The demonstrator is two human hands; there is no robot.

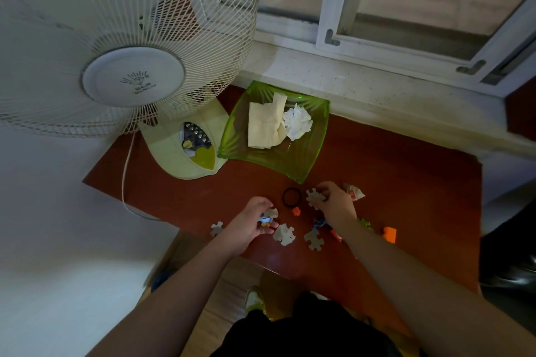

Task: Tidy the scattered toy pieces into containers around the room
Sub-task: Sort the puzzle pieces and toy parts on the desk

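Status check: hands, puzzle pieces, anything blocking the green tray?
Left hand and right hand each grip puzzle pieces. More loose pieces on table. Green tray already holds tissues.

This is a lived-in room of a home: a white pedestal fan [127, 46] stands on a reddish counter [406, 171] under a sliding window [406, 3], with jigsaw pieces [284, 235] and a green tissue-filled dish [307, 162] beside the fan.

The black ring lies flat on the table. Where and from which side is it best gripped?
Pinch the black ring at its rim from above, one fingertip inside the hoop, one outside. It is thin and flat on the table, so a side approach probably finds no edge.
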